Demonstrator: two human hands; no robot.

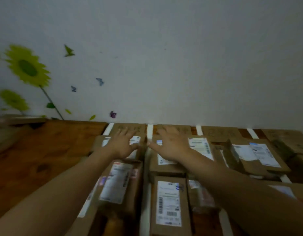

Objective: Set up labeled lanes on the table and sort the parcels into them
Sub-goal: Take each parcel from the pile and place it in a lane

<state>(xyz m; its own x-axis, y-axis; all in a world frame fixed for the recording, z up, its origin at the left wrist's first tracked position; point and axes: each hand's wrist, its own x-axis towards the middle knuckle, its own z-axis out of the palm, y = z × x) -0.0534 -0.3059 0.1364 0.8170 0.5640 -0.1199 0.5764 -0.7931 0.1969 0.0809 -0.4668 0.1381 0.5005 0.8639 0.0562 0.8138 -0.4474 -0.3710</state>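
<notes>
Sorting stage: judged close to finished; parcels are seen lying in rows between taped lanes, and none is lifted.
Near parcel (169, 201): at lower centre of the frame, flat, white label up.
Tilted parcel (120, 183): just left of it, propped at an angle on others rather than lying flat.
Left hand (123, 145): released, fingers spread, palm down over the far left parcel (103, 142) at mid frame; contact cannot be confirmed through the blur.
Right hand (171, 143): likewise released and spread, palm down over the far right parcel (198, 147) in the next lane.
Step in hand: judged to be squaring the two farthest parcels against the lane heads.
How it is done well: flat palms should be kept level and the push made evenly, so each parcel stays inside its own lane and off the white strip (149, 132) between the hands.
Risk: the tilted parcel could be knocked by a forearm if the arms are dropped.
Cardboard cards (220, 132): laid at the far table (45, 150) edge, one per lane; the writing is too blurred to read.
Sunflower sticker (27, 67): on the wall, upper left.
</notes>
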